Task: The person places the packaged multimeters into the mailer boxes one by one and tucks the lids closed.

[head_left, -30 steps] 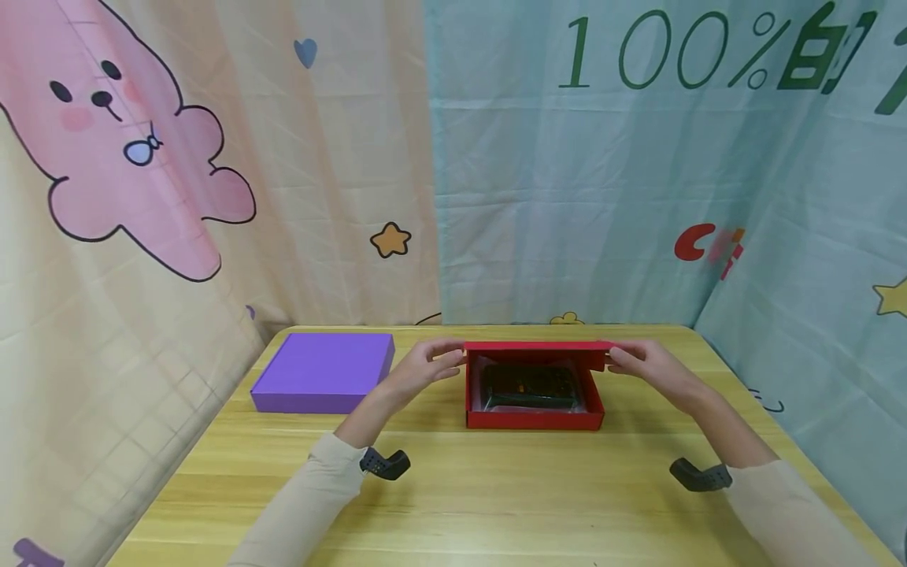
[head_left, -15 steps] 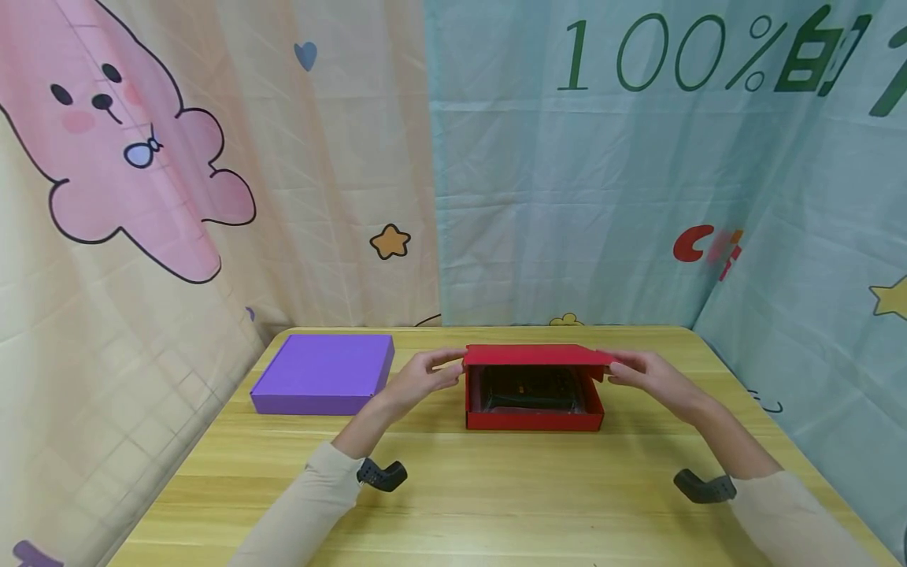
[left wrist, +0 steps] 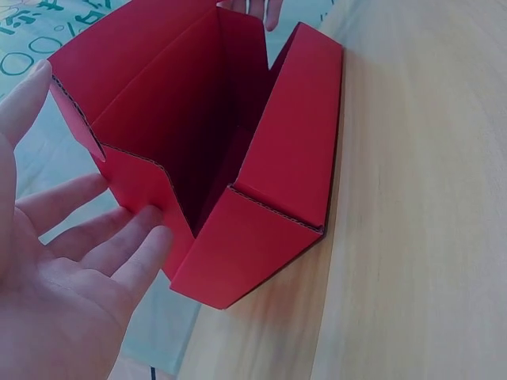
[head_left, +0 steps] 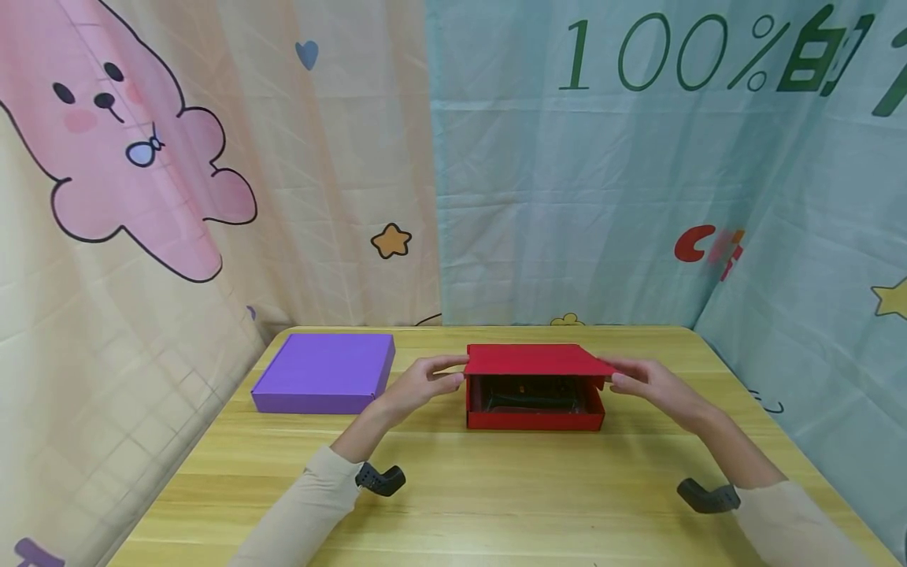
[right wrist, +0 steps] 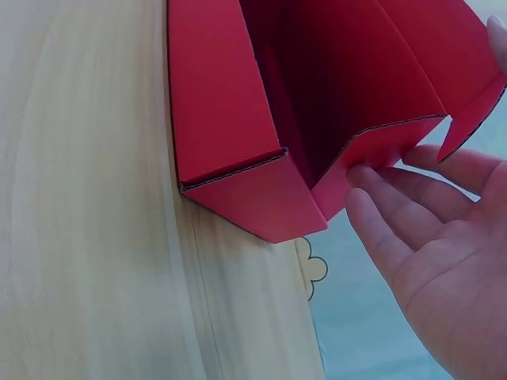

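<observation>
A red cardboard box point(head_left: 535, 420) sits on the table with its hinged lid point(head_left: 533, 360) partly lowered, leaving a gap along the front. Inside lies a dark object point(head_left: 527, 394) in clear plastic, mostly in shadow. My left hand point(head_left: 414, 386) holds the lid's left end; in the left wrist view its thumb is at the lid's corner and its fingers point(left wrist: 142, 261) lie against the side flap. The right hand point(head_left: 655, 387) holds the opposite end the same way, its fingers point(right wrist: 388, 214) touching the other side flap in the right wrist view.
A closed purple box point(head_left: 324, 366) stands at the left back of the wooden table point(head_left: 510, 496). Printed curtains point(head_left: 538, 197) hang behind and beside the table. A black wrist device point(head_left: 383, 479) is on each forearm.
The red lid has tilted forward and down, so more of its top shows and the dark object is more covered. Both hands have moved slightly down with it; the purple box stays put.
</observation>
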Demonstrator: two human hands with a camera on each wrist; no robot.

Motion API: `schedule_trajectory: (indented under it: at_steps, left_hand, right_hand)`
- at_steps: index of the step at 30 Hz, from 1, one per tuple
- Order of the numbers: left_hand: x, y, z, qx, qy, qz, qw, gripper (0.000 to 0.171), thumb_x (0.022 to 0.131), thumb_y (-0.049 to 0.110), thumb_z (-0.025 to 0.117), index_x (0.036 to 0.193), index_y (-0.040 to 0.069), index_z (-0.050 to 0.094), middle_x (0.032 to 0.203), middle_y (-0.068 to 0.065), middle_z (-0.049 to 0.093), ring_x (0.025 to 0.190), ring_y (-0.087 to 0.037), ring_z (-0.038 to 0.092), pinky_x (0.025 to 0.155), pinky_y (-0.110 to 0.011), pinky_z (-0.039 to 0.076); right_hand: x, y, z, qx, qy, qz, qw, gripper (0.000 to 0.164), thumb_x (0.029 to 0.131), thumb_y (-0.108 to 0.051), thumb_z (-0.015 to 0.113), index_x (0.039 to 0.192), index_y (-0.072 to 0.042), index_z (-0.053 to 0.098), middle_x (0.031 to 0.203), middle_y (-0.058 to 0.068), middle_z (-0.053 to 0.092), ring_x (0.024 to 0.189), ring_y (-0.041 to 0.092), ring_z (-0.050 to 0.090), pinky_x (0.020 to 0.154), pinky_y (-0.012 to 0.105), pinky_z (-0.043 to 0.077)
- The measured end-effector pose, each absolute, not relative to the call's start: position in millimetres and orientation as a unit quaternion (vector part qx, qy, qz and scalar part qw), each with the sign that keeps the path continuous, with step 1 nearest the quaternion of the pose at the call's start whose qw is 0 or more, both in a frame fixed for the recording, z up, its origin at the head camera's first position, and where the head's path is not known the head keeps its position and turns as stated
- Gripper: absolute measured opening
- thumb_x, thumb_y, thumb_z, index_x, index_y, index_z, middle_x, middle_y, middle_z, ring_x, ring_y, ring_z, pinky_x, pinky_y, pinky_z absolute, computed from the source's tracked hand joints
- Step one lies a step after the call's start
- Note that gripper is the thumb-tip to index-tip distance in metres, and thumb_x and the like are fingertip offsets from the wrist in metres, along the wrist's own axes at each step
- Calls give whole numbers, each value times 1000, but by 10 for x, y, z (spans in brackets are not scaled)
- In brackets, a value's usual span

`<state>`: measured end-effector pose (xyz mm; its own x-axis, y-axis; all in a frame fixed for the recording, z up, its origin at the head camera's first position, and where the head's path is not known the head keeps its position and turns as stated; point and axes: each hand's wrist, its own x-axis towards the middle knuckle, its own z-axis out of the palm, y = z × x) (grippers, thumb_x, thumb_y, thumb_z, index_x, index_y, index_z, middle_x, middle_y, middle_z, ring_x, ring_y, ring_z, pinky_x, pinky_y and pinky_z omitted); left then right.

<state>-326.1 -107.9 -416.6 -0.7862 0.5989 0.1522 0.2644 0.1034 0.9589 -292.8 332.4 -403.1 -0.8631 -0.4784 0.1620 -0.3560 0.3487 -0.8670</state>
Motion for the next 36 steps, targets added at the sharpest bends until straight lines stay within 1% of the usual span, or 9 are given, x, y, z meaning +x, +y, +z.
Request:
schedule_trajectory:
  at_steps: [10,17,19,24,26,28,32,34,36]
  left_hand:
    - [-3216,-1086,-4188,300,729,598,142,59,104,28,66,153,2,48,159,-14,43,137,-32,51,110,-43,45]
    - [-3176,-1097,-4205,306,720,603,152,58,104,20,65,154,-2,45,160,-17,40,142,-35,45,109,-42,45]
    - [-3169,-1098,-4212,308,717,606,157,59,104,19,66,154,-3,44,161,-17,39,143,-36,43,110,-41,45]
    - [-3172,-1105,-4263,304,705,620,166,62,101,18,70,154,-3,44,161,-17,39,144,-38,41,109,-40,45]
    - [-3173,-1107,-4288,302,701,623,168,62,101,16,70,154,-2,45,161,-16,40,144,-38,41,109,-39,45]
    - [-3171,-1108,-4308,298,700,626,172,61,100,15,71,154,-1,45,161,-15,39,145,-36,41,108,-39,46]
    - [-3151,-1107,-4326,299,695,629,177,62,100,14,71,154,0,45,163,-14,36,145,-36,41,107,-39,48]
    - [-3150,-1108,-4339,300,692,632,179,63,99,14,72,154,-1,45,163,-14,35,145,-37,40,106,-39,48]
    - [-3156,-1109,-4355,300,690,633,180,63,99,14,72,154,-1,45,164,-15,35,145,-38,40,106,-39,48]
  right_hand:
    - [-2899,3328,-4073,-241,831,-498,59,55,106,-17,53,154,7,41,148,27,50,128,49,50,97,30,51]
    - [-2879,3322,-4108,-227,845,-480,60,63,103,-25,59,154,6,41,151,27,47,132,45,48,101,47,47]
    - [-2872,3326,-4122,-227,845,-480,63,65,102,-27,61,154,6,41,152,27,46,133,47,46,101,46,48]
    - [-2848,3338,-4152,-235,837,-489,72,67,101,-25,62,155,7,38,154,29,43,137,51,42,97,29,51]
    - [-2843,3342,-4164,-240,831,-495,81,67,101,-22,62,155,8,36,155,31,41,137,52,43,96,26,51]
    - [-2838,3345,-4175,-244,826,-500,89,66,101,-19,61,155,9,35,155,31,39,136,48,47,96,25,52]
    - [-2829,3351,-4192,-251,817,-510,97,63,103,-14,59,155,11,34,156,33,38,132,23,57,96,26,52]
    - [-2825,3353,-4203,-256,814,-513,97,63,103,-12,59,155,11,33,156,33,37,127,10,58,96,26,52]
    - [-2821,3355,-4216,-260,810,-516,98,62,103,-10,58,155,12,33,156,34,37,124,3,58,96,26,52]
